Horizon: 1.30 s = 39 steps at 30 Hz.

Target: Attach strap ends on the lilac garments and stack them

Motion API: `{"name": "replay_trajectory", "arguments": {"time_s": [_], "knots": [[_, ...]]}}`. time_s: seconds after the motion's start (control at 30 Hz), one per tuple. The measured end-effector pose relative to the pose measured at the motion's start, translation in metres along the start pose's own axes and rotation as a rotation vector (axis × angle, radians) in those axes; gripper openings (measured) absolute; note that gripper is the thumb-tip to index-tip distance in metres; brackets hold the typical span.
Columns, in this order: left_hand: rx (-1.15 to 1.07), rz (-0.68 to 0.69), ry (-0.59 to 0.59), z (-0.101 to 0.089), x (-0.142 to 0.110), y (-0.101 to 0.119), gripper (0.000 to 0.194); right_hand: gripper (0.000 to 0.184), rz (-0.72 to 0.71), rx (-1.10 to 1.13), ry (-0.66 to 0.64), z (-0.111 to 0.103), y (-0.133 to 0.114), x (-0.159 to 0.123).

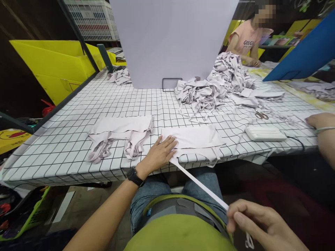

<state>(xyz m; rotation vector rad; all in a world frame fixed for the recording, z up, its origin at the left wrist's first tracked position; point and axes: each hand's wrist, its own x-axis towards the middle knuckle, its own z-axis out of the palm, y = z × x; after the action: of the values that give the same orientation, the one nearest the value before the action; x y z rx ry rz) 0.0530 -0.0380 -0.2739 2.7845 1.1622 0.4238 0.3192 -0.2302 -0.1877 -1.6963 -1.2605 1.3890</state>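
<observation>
Pale cloth (195,136) lies partly under the spread left hand (163,150), ahead and left of the right hand (256,221), which pinches the cloth's long strap (200,184), so a still palm and soft pull should keep it straight.

The single view looks out from the wearer's head, forward and down over a grid-patterned tablecloth (78,108). It sits close above the lap: the yellow-green shirt (180,233) fills six o'clock, and the right hand (253,223) looms large between four and five. The left hand (163,150) lies just below centre. The wide frame reaches a pale upright panel (172,42) at twelve and, farther off, a co-worker (243,43) between one and two.
</observation>
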Motion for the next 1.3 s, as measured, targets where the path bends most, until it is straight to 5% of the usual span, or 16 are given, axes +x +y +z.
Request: {"name": "replay_trajectory", "arguments": {"time_s": [0.1, 0.23, 0.37, 0.5, 0.8, 1.13, 1.3], "knots": [[-0.029, -0.006, 0.069, -0.002, -0.001, 0.007, 0.039, 0.036, 0.106, 0.421, 0.095, 0.01, -0.006, 0.007], [-0.313, 0.005, 0.274, -0.027, -0.008, 0.042, 0.031, 0.038, 0.148, 0.681, 0.012, 0.021, -0.015, 0.029], [-0.748, 0.081, 0.258, -0.061, -0.014, 0.082, 0.024, 0.035, 0.078, 0.595, -0.005, 0.029, -0.015, 0.053], [-0.818, 0.09, 0.184, -0.069, -0.01, 0.097, 0.021, 0.037, -0.084, 0.386, -0.072, 0.031, -0.011, 0.069], [-1.128, -0.318, 0.107, -0.053, 0.007, 0.097, 0.01, 0.044, -0.189, 0.102, -0.064, 0.035, -0.011, 0.081], [-0.874, -0.076, 0.237, -0.05, 0.001, 0.089, 0.013, 0.035, -0.275, -0.029, -0.073, 0.033, -0.013, 0.087], [-0.799, -0.068, 0.116, -0.053, 0.002, 0.084, 0.013, 0.04, -0.213, -0.07, -0.145, 0.034, -0.015, 0.086]]}}
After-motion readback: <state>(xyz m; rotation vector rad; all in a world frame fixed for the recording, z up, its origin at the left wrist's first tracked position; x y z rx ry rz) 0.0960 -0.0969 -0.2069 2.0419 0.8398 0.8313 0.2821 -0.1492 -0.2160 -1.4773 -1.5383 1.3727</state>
